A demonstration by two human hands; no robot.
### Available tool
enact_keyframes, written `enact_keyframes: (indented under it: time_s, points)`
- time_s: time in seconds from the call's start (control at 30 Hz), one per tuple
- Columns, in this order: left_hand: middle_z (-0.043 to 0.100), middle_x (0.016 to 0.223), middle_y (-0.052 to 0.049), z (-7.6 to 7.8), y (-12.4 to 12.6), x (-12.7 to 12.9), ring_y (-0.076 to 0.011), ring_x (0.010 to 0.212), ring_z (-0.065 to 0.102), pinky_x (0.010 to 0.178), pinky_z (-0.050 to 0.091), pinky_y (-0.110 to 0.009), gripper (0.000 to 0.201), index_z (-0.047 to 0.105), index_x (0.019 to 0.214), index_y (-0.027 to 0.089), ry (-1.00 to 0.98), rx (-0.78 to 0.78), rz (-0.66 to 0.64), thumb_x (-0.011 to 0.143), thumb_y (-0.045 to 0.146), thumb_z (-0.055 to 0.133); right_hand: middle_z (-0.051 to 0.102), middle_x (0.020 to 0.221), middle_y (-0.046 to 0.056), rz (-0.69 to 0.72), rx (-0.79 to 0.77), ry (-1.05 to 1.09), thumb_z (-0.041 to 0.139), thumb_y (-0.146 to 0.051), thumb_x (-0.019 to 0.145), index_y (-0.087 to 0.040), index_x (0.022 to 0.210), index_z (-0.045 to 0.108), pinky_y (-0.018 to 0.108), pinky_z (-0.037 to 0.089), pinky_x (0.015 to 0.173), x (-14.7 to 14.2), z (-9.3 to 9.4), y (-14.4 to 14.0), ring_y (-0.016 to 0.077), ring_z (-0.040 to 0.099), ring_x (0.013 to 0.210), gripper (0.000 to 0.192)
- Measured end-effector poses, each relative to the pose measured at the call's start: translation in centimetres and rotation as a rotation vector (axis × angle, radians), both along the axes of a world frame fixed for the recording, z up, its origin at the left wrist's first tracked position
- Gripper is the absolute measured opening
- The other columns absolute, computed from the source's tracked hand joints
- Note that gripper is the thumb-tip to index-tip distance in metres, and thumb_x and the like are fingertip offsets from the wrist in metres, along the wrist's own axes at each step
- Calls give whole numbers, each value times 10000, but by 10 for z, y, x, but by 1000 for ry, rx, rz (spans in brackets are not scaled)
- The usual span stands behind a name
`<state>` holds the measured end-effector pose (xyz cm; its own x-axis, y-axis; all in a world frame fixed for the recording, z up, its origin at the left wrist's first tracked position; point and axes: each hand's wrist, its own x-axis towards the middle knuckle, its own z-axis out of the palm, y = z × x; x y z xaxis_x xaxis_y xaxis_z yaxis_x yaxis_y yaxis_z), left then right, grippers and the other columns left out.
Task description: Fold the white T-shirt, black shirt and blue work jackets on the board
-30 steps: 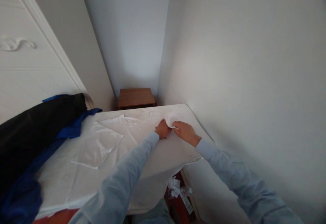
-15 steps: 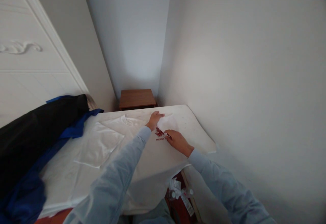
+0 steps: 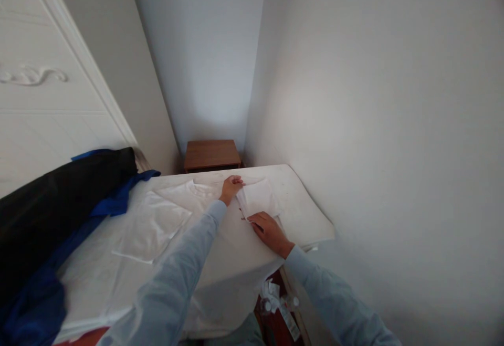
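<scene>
A white T-shirt [image 3: 260, 196] lies on the white-covered surface [image 3: 303, 209], its right part folded over into a flap. Only small bits of its dark red print show at the flap's left edge. My left hand [image 3: 231, 189] pinches the cloth at the flap's upper left corner. At the lower left corner, my right hand [image 3: 271, 234] has thumb and fingers closed on the edge. To the left lies a second piece of white clothing [image 3: 153, 225], flat, with a neckline near its top.
Black and blue clothing [image 3: 66, 199] is heaped at the left. A brown wooden nightstand [image 3: 212, 153] stands in the corner beyond the surface. A bare wall [image 3: 374, 125] runs along the right. Below the front edge are clear plastic bottles [image 3: 265, 305] and crumpled paper [image 3: 271, 288].
The flap now lies wider and flatter, covering most of the red print that showed before. My left hand has moved slightly left, and my right hand lower and towards me.
</scene>
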<state>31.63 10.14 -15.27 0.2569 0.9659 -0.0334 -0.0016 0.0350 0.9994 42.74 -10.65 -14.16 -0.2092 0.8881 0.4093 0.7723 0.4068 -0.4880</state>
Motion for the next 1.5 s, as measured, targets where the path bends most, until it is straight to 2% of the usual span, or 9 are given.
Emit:
enact_keyframes:
  time_s: [0.17, 0.33, 0.53, 0.67, 0.8, 0.93, 1.17, 1.37, 1.5]
  points:
    - [704, 870, -48, -4, 1, -2, -173, 813, 689, 821, 561, -353, 295, 645, 874, 162, -71, 7, 49, 623, 175, 800, 713, 1158, 92, 66, 33, 37, 453, -72, 928, -218, 1266, 642, 396, 550, 970, 2, -5, -2, 190, 652, 1091, 414]
    - [702, 882, -65, -2, -1, -1, -193, 821, 682, 834, 559, -379, 275, 653, 924, 169, -7, 74, 23, 716, 311, 764, 713, 1213, 69, 20, 20, -23, 455, -116, 953, -233, 1282, 644, 370, 543, 1007, 7, -8, -6, 175, 659, 1133, 397]
    - [702, 1132, -81, 8, -23, -4, -266, 1134, 619, 1085, 430, -417, 314, 723, 935, 235, 181, 280, -184, 653, 320, 834, 665, 1308, 68, 59, -46, -105, 436, -153, 970, -234, 1344, 603, 362, 517, 1047, 1, 1, -9, 163, 615, 1211, 417]
    - [667, 1275, -84, 15, -36, -4, -296, 1329, 488, 1195, 277, -422, 271, 737, 898, 258, 309, 389, -331, 652, 284, 845, 596, 1382, 122, -26, -24, -122, 503, -167, 924, -189, 1370, 571, 421, 467, 1101, 2, 10, -13, 208, 539, 1295, 452]
    - [592, 1398, -89, 25, -29, 11, -292, 1415, 396, 1218, 187, -424, 233, 721, 962, 252, 378, 462, -395, 741, 298, 780, 548, 1423, 160, -120, 3, -205, 532, -142, 886, -169, 1307, 609, 500, 440, 1111, 11, 13, -26, 261, 495, 1331, 429]
    - [558, 1446, -95, 32, -15, 34, -259, 1444, 371, 1211, 185, -393, 312, 685, 1100, 251, 430, 582, -511, 806, 350, 714, 526, 1441, 199, -155, -24, -288, 558, -179, 894, -131, 1383, 543, 546, 409, 1129, 12, 7, -41, 298, 465, 1364, 492]
    - [572, 1442, -81, 12, -2, 40, -238, 1438, 391, 1221, 156, -389, 358, 668, 1132, 272, 497, 609, -569, 823, 453, 669, 538, 1448, 162, -94, -65, -231, 490, -232, 955, -148, 1471, 449, 448, 450, 1129, 10, 10, -55, 244, 487, 1361, 525]
    - [491, 1516, -76, 3, 2, 38, -229, 1468, 335, 1228, 130, -390, 410, 627, 1261, 273, 573, 653, -568, 871, 399, 609, 473, 1478, 229, -363, -15, -246, 527, -262, 937, -98, 1410, 499, 536, 433, 1122, 27, 0, -63, 326, 425, 1398, 502]
    - [487, 1521, -64, 7, 5, 40, -224, 1458, 355, 1227, 128, -415, 425, 604, 1305, 297, 548, 650, -567, 884, 350, 588, 496, 1468, 211, -368, -30, -257, 504, -304, 966, -107, 1409, 496, 530, 426, 1127, 34, -12, -71, 317, 435, 1393, 486]
